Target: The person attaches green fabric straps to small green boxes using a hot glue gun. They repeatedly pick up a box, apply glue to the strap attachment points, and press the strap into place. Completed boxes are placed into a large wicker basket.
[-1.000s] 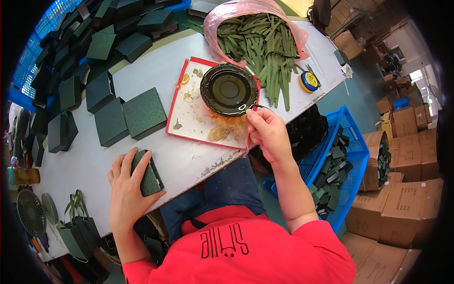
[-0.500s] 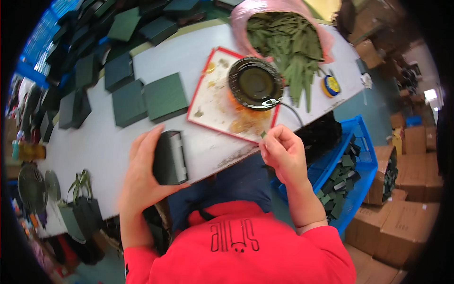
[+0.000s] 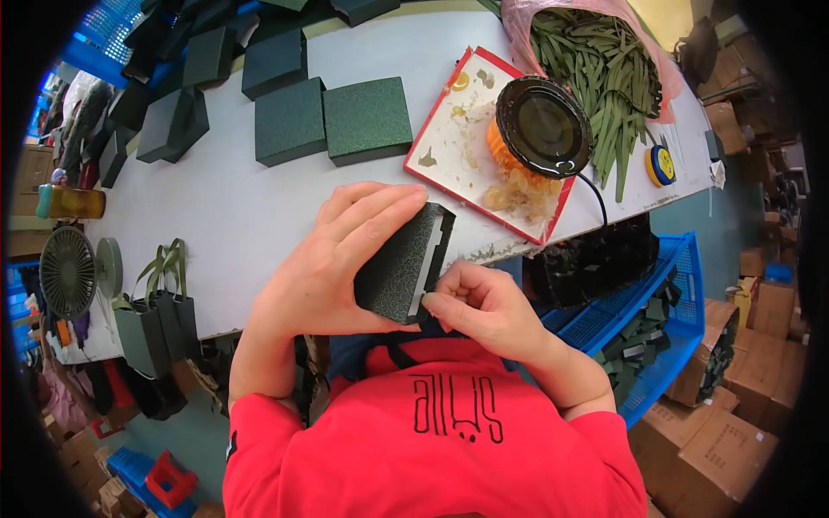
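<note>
My left hand grips a small dark green patterned box just above the table's near edge, fingers spread over its top face. My right hand pinches at the box's lower right edge, where a pale inner rim shows. What sits between the right fingers is too small to tell. Both hands are close to my red shirt.
Several dark green boxes lie on the white table. A red-rimmed tray bears a round black pot with orange glue. A pink bag of green strips, a blue crate, a small fan.
The left hand lifted the box off the table toward my body. The right hand left the tray's edge and came onto the box's edge.
</note>
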`<state>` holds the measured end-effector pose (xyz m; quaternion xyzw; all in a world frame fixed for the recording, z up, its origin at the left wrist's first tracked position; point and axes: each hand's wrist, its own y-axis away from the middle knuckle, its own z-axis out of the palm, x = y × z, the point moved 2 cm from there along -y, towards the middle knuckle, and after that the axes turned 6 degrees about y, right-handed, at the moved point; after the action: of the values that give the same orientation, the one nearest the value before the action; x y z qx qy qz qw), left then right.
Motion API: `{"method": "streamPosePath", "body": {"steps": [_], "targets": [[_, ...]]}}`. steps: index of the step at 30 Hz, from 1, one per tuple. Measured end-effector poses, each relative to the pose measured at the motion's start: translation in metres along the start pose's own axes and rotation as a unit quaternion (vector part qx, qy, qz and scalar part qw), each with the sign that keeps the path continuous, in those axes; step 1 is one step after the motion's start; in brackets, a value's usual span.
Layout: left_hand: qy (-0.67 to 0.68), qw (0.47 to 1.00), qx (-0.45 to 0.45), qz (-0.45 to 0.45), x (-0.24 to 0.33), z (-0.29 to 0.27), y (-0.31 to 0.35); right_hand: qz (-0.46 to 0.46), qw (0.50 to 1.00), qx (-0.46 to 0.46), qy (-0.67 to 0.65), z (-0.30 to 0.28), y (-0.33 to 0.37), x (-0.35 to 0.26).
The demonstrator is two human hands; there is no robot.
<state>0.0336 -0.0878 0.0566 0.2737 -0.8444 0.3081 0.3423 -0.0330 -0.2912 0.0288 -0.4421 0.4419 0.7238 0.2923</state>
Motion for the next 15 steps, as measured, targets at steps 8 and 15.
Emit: {"method": "streamPosePath", "body": {"steps": [8,15], "targets": [[-0.032,0.999,-0.019,0.003,0.005,0.001,-0.001,0.033,0.996,0.007,0.086,-0.002,-0.004,0.003],[-0.117,0.993,-0.017,0.023,0.010,0.010,-0.004,0.025,0.979,0.014,0.202,-0.005,-0.011,0.005]]}}
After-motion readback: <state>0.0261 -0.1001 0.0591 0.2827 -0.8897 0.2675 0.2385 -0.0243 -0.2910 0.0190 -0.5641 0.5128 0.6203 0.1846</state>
